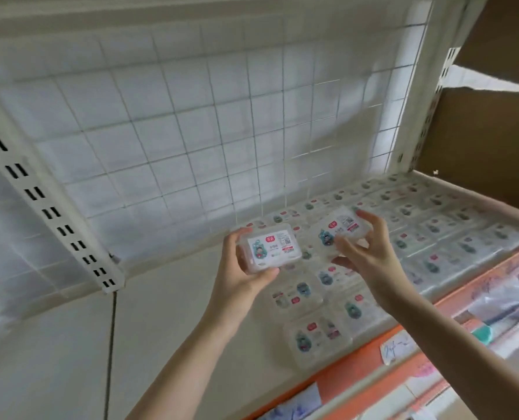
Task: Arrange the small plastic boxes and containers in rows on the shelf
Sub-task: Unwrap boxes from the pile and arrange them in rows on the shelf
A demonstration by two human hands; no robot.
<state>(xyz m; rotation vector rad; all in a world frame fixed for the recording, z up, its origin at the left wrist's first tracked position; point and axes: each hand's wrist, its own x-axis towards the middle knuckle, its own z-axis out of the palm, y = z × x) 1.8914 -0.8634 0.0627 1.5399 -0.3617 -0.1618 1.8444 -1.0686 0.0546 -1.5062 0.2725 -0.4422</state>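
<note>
The fingers and thumb of the left hand [242, 269] curl round a small clear plastic box [269, 248], thumb along its near edge, fingers behind its left end. The box faces the camera with a white label showing a red logo, a teal cartoon figure and a barcode. Just beside it, the right hand [365, 250] pinches a second clear box [340, 230] of the same kind, fingertips on its far right end and thumb under its near edge; this box is tilted. Both boxes are held in the air above the shelf [191, 283], close together but apart.

Beneath and to the right of the hands, rows of matching boxes [428, 234] lie flat on the shelf, side by side, reaching to its right end. The left part of the shelf is bare white. Behind stands a white wire grid back panel [191, 122], with a slotted white upright [52, 213] at the left. An orange shelf edge strip [358, 368] runs along the front.
</note>
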